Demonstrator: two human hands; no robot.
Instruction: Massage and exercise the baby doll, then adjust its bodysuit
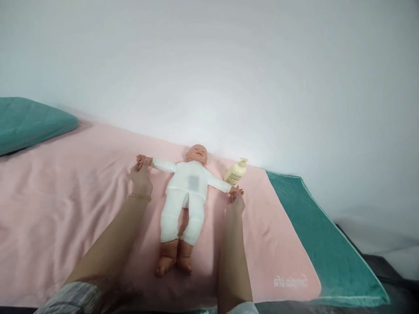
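A baby doll [188,183] lies on its back on a pink blanket [101,174], head toward the wall and arms stretched out to both sides. It has a white body with a grey square on the chest, and bare feet. My left hand [141,178] is closed round the doll's hand on the left side. On the right side, my right hand [235,204] pinches the doll's other hand. A pale yellow pump bottle [235,172] leans just beyond that doll arm, tilted to the right.
Green bedding [321,235] shows past the blanket's right edge. A green pillow [32,122] rests at the far left. Behind the bed rises a white wall [209,78]. Lettering marks the blanket's lower right corner.
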